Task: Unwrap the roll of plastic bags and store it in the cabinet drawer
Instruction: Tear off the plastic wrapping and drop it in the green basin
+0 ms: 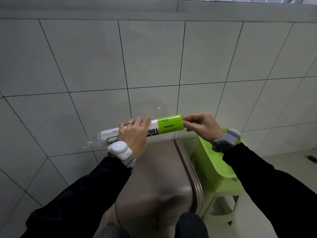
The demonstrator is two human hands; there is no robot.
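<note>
A roll of plastic bags (169, 125) hangs in the air in front of the tiled wall, lying almost level, white with black print and a green label at its right end. My left hand (134, 134) grips the roll round its middle, fingers curled over the top. My right hand (199, 126) pinches the green right end with thumb and fingertips. Clear wrapping (92, 142) sticks out crumpled past the roll's left end. Below the roll stands a brown cabinet (159, 172), seen from above; no drawer shows.
A green plastic stool (216, 170) stands right of the cabinet on the pale floor. A floor drain (311, 158) lies at the far right. The tiled wall (154, 66) is close behind, with a window frame above. My knees show at the bottom edge.
</note>
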